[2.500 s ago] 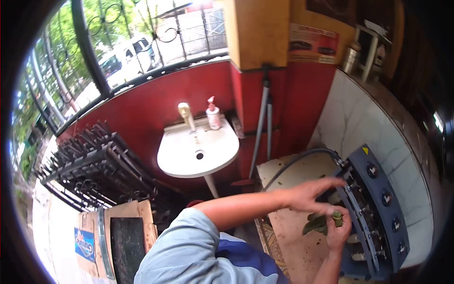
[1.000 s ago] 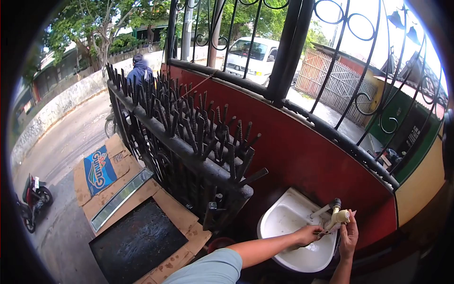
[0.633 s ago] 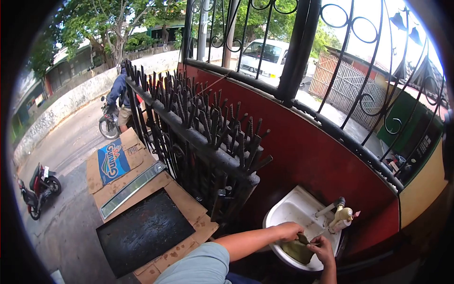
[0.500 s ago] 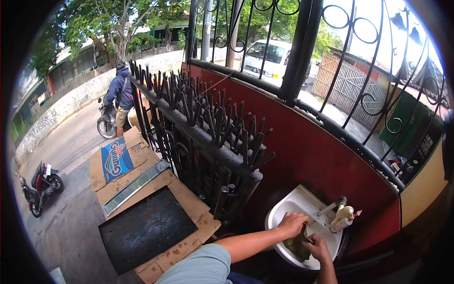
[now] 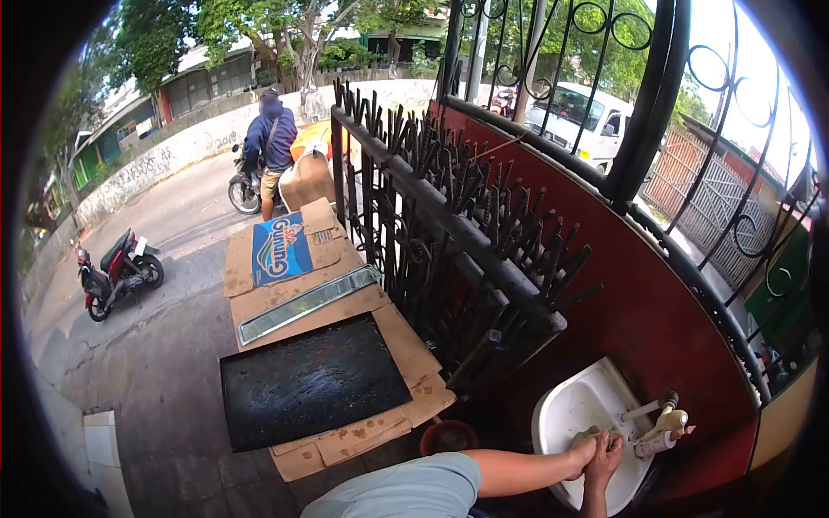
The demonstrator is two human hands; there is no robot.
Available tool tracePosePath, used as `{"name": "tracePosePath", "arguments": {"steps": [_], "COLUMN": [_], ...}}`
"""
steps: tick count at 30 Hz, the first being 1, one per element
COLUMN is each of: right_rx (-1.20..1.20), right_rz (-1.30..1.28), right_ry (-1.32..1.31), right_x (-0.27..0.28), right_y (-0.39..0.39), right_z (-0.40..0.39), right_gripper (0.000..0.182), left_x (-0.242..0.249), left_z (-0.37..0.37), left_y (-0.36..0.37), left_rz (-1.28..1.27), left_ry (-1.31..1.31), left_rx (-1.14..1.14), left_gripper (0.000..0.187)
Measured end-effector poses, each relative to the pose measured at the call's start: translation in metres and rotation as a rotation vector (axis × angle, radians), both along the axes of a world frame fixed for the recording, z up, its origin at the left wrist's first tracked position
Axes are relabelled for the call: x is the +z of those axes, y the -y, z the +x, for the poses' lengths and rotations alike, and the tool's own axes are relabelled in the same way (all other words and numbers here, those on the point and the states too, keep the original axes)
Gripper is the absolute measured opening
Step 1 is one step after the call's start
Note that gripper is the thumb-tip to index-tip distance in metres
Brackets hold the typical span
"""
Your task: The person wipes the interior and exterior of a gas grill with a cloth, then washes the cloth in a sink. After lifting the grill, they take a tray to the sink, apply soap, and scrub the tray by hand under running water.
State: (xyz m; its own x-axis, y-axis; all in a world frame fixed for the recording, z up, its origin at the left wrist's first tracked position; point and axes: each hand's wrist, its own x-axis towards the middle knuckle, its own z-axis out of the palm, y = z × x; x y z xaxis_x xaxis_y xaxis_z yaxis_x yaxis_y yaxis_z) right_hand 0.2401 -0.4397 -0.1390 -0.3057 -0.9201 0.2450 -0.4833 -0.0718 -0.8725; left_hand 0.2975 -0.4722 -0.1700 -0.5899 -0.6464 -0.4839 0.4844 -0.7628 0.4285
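Observation:
Over the white sink [image 5: 553,416] at the lower right, my two hands are pressed together. My left hand [image 5: 582,452] reaches in from the left, its fingers curled. Against it sits my right hand [image 5: 604,456], closed, coming up from below. Only a scrap of the olive cloth [image 5: 594,431] shows at the fingertips; the hands hide the rest. Just right of them, a tap [image 5: 673,421] juts from the wall, with a pale bottle [image 5: 653,445] beside it at the sink's edge.
A black metal tray [image 5: 315,380] and a framed glass strip [image 5: 309,304] lie on flattened cardboard [image 5: 429,399]. A rack of dark metal bars [image 5: 466,216] stands beside the red wall [image 5: 643,319]. On the road are a parked scooter [image 5: 121,269] and a person [image 5: 270,142] at a motorbike.
The hands have come together, and the cloth that hung spread between them is now bunched up and mostly covered. The view has swung left, so everything appears further right.

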Motion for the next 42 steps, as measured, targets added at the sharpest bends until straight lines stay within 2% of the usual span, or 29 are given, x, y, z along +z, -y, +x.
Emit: {"name": "tracePosePath", "arguments": {"steps": [1, 2, 5, 6, 9, 10, 11, 13, 16, 17, 18, 19, 20, 22, 23, 24, 25, 26, 27, 28, 29, 31, 32, 34, 35, 37, 39, 41, 42], "right_rx": [-0.207, -0.417, -0.164, -0.084, -0.237, -0.298, -0.407, -0.276, -0.086, -0.073, -0.076, -0.077, -0.075, -0.231, -0.246, -0.284, -0.328, -0.392, -0.279, -0.182, -0.153, -0.288, -0.307, -0.457, -0.38, -0.209, -0.188, -0.452, -0.425], "right_rz": [-0.018, -0.035, -0.052, -0.02, 0.072, -0.046, 0.031, 0.002, -0.039, 0.006, 0.0, -0.006, -0.006, 0.048, 0.05, 0.003, -0.057, 0.154, 0.031, 0.069, 0.211, 0.166, 0.16, 0.11, 0.008, 0.087, 0.205, 0.103, 0.073], "right_ry": [-0.009, -0.021, 0.154, 0.059, -0.204, -0.245, -0.086, 0.599, 0.629, 0.705, 0.573, 0.442, 0.444, -0.099, -0.097, 0.144, 0.387, 0.266, -0.011, -0.042, -0.054, -0.062, -0.053, 0.137, 0.091, -0.107, -0.13, 0.044, 0.331], "right_x": [-0.002, -0.006, -0.01, -0.006, 0.007, -0.006, -0.011, 0.019, 0.026, 0.026, 0.012, -0.003, -0.009, -0.018, -0.031, -0.044, -0.051, -0.02, -0.036, -0.027, 0.023, -0.01, -0.017, -0.018, -0.025, -0.021, -0.024, -0.021, -0.033], "right_y": [0.012, 0.017, 0.015, 0.012, 0.02, 0.026, 0.035, 0.023, 0.006, -0.003, -0.009, -0.01, -0.007, 0.001, 0.008, 0.013, 0.009, 0.0, -0.003, -0.007, -0.013, 0.002, 0.007, 0.008, 0.005, -0.005, 0.002, 0.011, 0.014], "right_z": [-0.014, -0.021, -0.007, 0.002, -0.018, -0.044, -0.066, -0.058, -0.031, -0.013, 0.0, 0.006, 0.001, -0.021, -0.033, -0.047, -0.058, -0.028, -0.023, -0.01, 0.017, -0.021, -0.026, -0.03, -0.02, 0.002, -0.013, -0.025, -0.031], "right_gripper": [0.018, 0.023, 0.03, 0.03, 0.031, 0.032, 0.026, 0.018, 0.017, 0.019, 0.019, 0.018, 0.018, 0.019, 0.019, 0.02, 0.021, 0.023, 0.024, 0.024, 0.024, 0.023, 0.023, 0.023, 0.026, 0.029, 0.034, 0.038, 0.041], "left_x": [0.009, 0.05, -0.025, -0.028, -0.009, 0.002, 0.013, 0.021, 0.001, -0.016, -0.049, -0.037, -0.02, -0.017, -0.015, 0.017, 0.005, 0.014, 0.02, -0.015, -0.047, 0.0, 0.01, 0.021, -0.004, 0.024, -0.002, -0.016, -0.004], "left_z": [-0.005, 0.011, -0.031, -0.018, -0.014, -0.009, -0.002, 0.011, 0.003, -0.004, -0.02, -0.01, -0.008, -0.017, -0.025, -0.007, -0.016, -0.005, 0.007, 0.004, -0.001, 0.001, -0.003, 0.0, -0.005, 0.025, 0.008, -0.006, 0.0], "left_y": [-0.014, -0.034, 0.01, 0.029, 0.007, -0.01, -0.024, -0.029, -0.007, 0.003, 0.015, 0.019, 0.012, -0.006, -0.017, -0.032, -0.031, -0.021, -0.007, 0.013, 0.026, -0.003, -0.018, -0.022, -0.006, 0.02, 0.008, -0.011, -0.014], "left_rz": [-0.167, -0.04, -0.283, -0.009, -0.012, -0.084, -0.157, 0.021, 0.266, 0.124, 0.054, -0.017, 0.106, 0.072, 0.034, -0.023, -0.053, -0.092, -0.13, -0.051, 0.037, 0.101, -0.032, -0.157, -0.141, 0.242, 0.251, -0.29, -0.249], "left_ry": [0.051, 0.07, 0.182, -0.067, -0.006, 0.047, 0.098, 0.059, -0.053, -0.035, -0.177, -0.318, -0.056, -0.011, 0.029, 0.047, 0.061, 0.051, 0.035, -0.082, -0.194, -0.074, -0.096, -0.054, 0.03, -0.051, -0.078, -0.055, -0.133], "left_rx": [-0.033, -0.016, 0.152, 0.038, -0.086, -0.168, -0.245, -0.356, -0.223, -0.139, -0.112, -0.083, -0.024, -0.058, -0.106, -0.115, -0.035, -0.041, -0.043, -0.19, -0.334, -0.272, -0.158, -0.062, -0.079, -0.202, -0.143, -0.088, -0.114], "left_gripper": [0.059, 0.056, 0.052, 0.051, 0.056, 0.064, 0.076, 0.084, 0.08, 0.079, 0.071, 0.064, 0.054, 0.053, 0.052, 0.052, 0.051, 0.056, 0.062, 0.063, 0.064, 0.061, 0.054, 0.053, 0.052, 0.052, 0.056, 0.063, 0.068]}}
